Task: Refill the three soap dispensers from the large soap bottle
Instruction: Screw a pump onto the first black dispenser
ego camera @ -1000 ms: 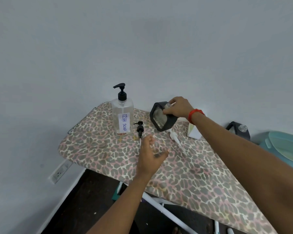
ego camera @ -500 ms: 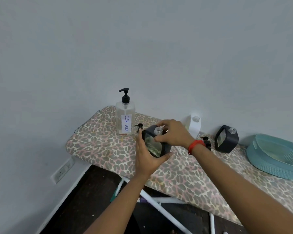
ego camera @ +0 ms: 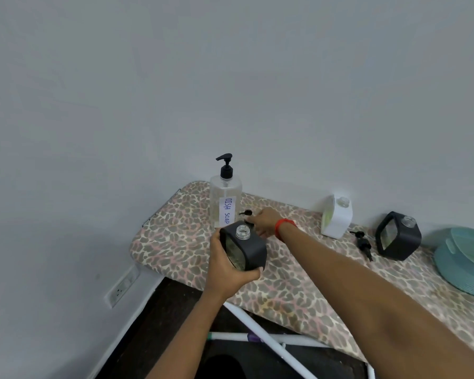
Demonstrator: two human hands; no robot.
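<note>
Over the board (ego camera: 175, 242), dispenser (ego camera: 251, 251) in left hand (ego camera: 225, 269).

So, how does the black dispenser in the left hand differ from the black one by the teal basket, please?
The held dispenser is gripped by the left hand; the far dispenser stands untouched. The held one is near the soap bottle, the far one beside the basket. Both: black, necks open.

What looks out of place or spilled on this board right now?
No spill shows. The odd part is missing pumps: the black dispenser in the left hand, the white dispenser and the second black dispenser all have bare necks. One loose pump lies on the board.
</note>
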